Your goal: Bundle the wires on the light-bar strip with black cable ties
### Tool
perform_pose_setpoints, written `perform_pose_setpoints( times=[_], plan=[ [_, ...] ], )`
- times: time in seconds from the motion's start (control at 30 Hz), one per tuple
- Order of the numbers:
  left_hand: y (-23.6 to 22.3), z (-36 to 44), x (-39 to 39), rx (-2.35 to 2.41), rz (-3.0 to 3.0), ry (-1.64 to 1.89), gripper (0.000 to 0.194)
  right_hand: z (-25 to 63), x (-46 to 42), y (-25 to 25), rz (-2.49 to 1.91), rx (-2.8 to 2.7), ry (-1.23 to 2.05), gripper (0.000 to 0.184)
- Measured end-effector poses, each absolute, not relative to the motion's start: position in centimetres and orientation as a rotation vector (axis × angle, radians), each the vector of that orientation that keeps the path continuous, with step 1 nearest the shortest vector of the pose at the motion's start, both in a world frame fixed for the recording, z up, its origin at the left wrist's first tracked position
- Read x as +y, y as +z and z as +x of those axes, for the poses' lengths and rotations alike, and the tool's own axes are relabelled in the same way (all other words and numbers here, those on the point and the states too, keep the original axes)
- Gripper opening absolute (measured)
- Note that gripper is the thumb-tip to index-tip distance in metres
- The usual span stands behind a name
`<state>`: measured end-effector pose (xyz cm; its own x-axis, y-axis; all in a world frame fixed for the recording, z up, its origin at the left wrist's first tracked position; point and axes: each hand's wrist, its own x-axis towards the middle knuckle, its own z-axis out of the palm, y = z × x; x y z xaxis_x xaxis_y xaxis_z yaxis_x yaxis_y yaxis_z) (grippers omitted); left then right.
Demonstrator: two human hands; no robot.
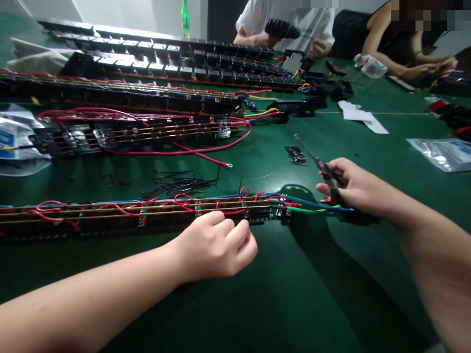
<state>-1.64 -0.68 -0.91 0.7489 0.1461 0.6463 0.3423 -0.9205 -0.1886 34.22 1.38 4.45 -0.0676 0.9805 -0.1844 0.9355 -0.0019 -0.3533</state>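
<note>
A long black socket strip [110,218] with copper bars and red and blue wires lies across the green table in front of me. My left hand [215,247] is closed in a pinch at the strip's near edge, beside an upright black cable tie [241,189]; what its fingers hold is hidden. My right hand [353,189] is wrapped round a pair of cutters [320,166] whose tip points up and left. It rests by the strip's right end, where blue and green wires [312,206] come out.
Loose black cable ties [180,184] lie behind the strip. More wired strips [140,130] fill the back left. Plastic bags [441,152] and white papers [362,117] lie at the right. Two other people work at the far side, one holding a power screwdriver [281,29].
</note>
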Motion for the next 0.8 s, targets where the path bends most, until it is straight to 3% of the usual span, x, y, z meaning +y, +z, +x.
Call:
perform_pose_setpoints(
  times=[0.07,0.13,0.23,0.3,0.47,0.8],
  plan=[
    [-0.8,-1.6,-0.7,-0.378,-2.650,-0.945,0.006,33.7,0.3,5.8,-1.938,-2.189,0.884,0.079],
    [-0.7,-1.7,-0.8,-0.368,-2.653,-0.929,0.005,32.8,-0.7,7.0,-1.833,-2.245,1.235,0.086],
    [-0.6,-1.9,-1.2,-0.328,-2.643,-0.898,0.008,31.4,-1.6,7.7,-1.735,-2.244,1.852,0.074],
    [-0.6,-2.0,-1.4,-0.299,-2.630,-0.886,0.012,30.8,-1.8,7.2,-1.765,-2.157,2.080,0.066],
    [-0.7,-2.0,-1.7,-0.283,-2.621,-0.897,0.014,30.3,-1.6,5.1,-1.756,-2.154,2.068,0.054],
    [-0.9,-1.9,-1.3,-0.310,-2.654,-0.927,0.010,29.8,-1.1,4.6,-1.703,-2.038,2.130,0.066]
  ],
)
